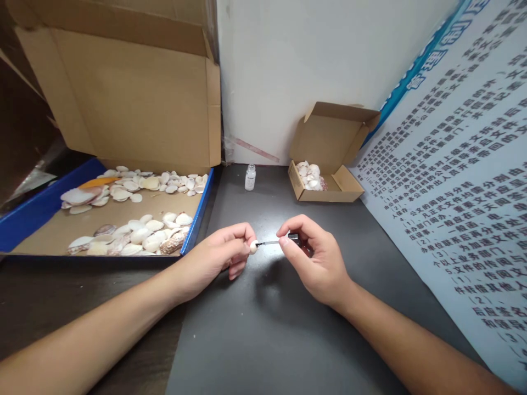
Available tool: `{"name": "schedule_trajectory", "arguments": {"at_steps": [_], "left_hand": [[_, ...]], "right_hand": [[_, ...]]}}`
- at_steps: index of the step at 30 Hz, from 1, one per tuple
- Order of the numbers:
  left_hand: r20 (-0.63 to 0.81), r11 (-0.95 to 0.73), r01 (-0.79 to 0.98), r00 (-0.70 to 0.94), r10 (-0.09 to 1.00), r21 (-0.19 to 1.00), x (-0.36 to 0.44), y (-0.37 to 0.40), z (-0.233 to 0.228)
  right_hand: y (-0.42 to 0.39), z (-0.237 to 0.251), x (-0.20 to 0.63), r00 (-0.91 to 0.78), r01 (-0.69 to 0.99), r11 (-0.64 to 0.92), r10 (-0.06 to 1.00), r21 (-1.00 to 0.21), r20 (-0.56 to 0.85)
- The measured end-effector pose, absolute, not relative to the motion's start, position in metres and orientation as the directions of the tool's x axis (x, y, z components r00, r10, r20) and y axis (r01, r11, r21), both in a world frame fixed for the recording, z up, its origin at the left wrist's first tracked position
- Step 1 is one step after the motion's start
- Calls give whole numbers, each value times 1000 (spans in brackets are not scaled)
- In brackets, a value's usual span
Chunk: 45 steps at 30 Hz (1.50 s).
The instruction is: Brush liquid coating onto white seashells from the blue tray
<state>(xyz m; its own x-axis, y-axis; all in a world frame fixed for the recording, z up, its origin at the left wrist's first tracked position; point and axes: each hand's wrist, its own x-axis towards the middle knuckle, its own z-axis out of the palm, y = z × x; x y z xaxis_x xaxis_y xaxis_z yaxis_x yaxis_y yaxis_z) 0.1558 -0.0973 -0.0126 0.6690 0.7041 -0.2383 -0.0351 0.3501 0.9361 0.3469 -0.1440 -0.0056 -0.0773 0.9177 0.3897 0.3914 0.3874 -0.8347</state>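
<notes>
1. A small pale shell [253,247] is pinched between the fingertips of the left hand [222,255], whose grip is closed on it, just above the dark table [263,329].
2. A thin brush [274,242] with a dark cap is held in the closed grip of the right hand [319,263]; its tip is touching the shell.
3. A small clear bottle [250,177] is stood upright farther back on the table, well apart from both hands.
4. Many shells are spread in a blue-rimmed tray [197,219] at the left, beneath a large cardboard box [135,93].
5. More shells are kept in a small open carton [329,186] at the right, near a printed board [453,181].
</notes>
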Motion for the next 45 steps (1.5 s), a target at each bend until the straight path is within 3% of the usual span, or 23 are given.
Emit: {"name": "schedule_trajectory", "arguments": {"at_steps": [13, 33, 45], "left_hand": [[-269, 393, -35, 674, 688, 919, 158, -95, -13], [-250, 455, -133, 686, 684, 881, 153, -97, -15], [-201, 368, -109, 680, 706, 924, 154, -99, -19]], "right_hand": [[-137, -15, 351, -90, 259, 347, 938, -901, 335], [-142, -9, 350, -96, 339, 405, 913, -849, 397], [-144, -9, 349, -89, 356, 390, 919, -849, 385]]}}
